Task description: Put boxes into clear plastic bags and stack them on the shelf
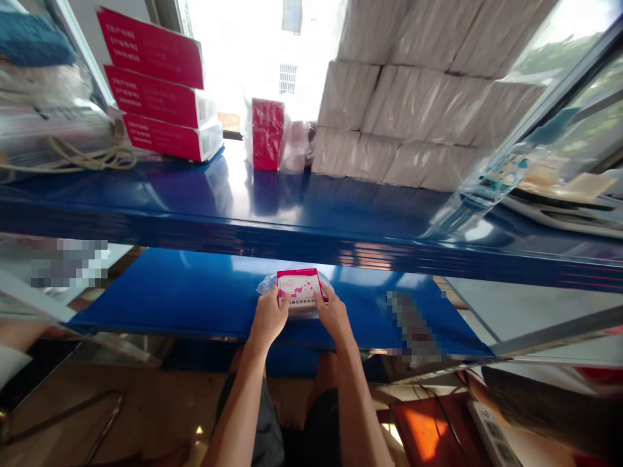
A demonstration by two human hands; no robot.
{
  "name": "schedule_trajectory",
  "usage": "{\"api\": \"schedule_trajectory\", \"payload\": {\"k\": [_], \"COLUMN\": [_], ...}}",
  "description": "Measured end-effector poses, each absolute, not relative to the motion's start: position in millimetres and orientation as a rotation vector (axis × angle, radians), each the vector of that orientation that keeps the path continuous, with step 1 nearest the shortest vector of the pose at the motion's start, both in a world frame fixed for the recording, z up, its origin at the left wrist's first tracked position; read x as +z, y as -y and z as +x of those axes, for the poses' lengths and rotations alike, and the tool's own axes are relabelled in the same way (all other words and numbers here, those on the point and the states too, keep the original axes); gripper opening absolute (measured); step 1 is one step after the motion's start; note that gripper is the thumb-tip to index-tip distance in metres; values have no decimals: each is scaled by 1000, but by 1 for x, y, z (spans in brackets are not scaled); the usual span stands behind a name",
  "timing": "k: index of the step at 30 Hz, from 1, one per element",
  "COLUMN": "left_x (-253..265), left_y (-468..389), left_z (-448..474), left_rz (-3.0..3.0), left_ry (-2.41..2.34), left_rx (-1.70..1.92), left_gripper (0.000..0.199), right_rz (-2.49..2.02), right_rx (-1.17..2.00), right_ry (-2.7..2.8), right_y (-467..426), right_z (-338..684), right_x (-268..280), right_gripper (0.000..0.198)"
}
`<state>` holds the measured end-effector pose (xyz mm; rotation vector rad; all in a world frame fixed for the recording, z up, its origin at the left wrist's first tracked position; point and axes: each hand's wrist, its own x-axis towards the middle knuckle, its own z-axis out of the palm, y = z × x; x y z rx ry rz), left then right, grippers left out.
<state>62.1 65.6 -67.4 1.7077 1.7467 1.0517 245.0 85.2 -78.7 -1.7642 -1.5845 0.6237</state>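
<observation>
A small white and pink printed box (298,287) is held between my two hands over the lower blue shelf (185,292). My left hand (270,312) grips its left side, the thumb on the front face. On the right side, my right hand (333,311) grips it the same way, thumb against the front edge. Crumpled clear plastic (265,283) lies on the shelf behind and around the box, partly covered by it and my hands.
Above runs an upper blue shelf (195,201). It bears stacked pink boxes (160,104), a plastic-wrapped pink box (267,133), a tall stack of wrapped white packs (409,117) and a clear bottle (503,172). A power strip (491,431) sits low at the right.
</observation>
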Motion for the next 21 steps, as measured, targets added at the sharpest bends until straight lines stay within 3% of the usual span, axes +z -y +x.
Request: {"api": "schedule_trajectory", "payload": {"k": [6, 11, 14, 18, 21], "left_x": [-75, -82, -84, -68, -49], "left_y": [-63, -68, -75, -78, -74], "left_z": [38, 23, 24, 26, 26], "left_rz": [1687, 1551, 1566, 1571, 1475], "left_ry": [-2105, -2008, -1952, -1804, -1690], "left_rx": [1146, 810, 982, 1267, 1459], "left_gripper": [37, 25, 21, 19, 21], "right_rz": [-1834, -1846, -1831, -1719, -1532], "right_rx": [305, 586, 575, 462, 573], "right_ry": [1435, 1600, 1583, 1394, 1293], "right_y": [-91, -110, -118, -120, -116], "right_z": [267, 285, 288, 288, 288], "right_x": [-86, -87, -85, -69, -51], "right_gripper": [43, 32, 28, 37, 37]}}
